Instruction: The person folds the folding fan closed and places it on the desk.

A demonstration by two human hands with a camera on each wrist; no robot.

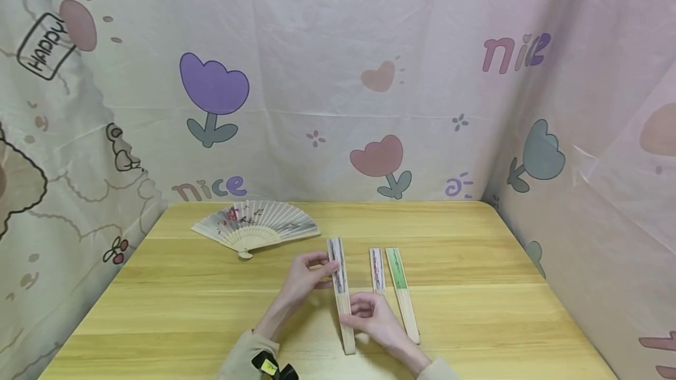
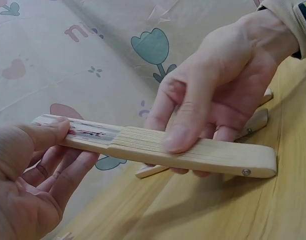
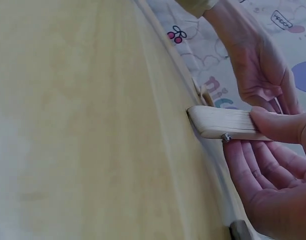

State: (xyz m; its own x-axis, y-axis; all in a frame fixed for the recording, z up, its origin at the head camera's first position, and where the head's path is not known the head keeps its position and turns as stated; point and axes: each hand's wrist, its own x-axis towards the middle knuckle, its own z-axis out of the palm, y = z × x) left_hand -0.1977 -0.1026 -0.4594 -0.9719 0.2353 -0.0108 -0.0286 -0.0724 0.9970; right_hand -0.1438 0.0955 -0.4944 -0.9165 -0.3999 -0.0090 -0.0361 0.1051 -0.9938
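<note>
Both hands hold one folded hand fan (image 1: 341, 292) with pale wooden ribs and a printed grey-white leaf. My left hand (image 1: 308, 277) pinches it near the leaf end, thumb on top and fingers beneath. Lower down, my right hand (image 1: 376, 318) grips the ribs between thumb and fingers. In the left wrist view, the fan's rivet end (image 2: 246, 172) points right, past the right hand (image 2: 213, 95). The right wrist view shows the folded ribs (image 3: 225, 120) with a metal rivet at the edge; the leaf is hidden there.
An open fan (image 1: 264, 224) with pink blossoms lies at the back left of the wooden table (image 1: 174, 309). Right of the hands lie a folded white fan (image 1: 377, 265), partly covered by the right hand, and a folded green fan (image 1: 402, 292). Printed cloth (image 1: 317, 87) hangs behind.
</note>
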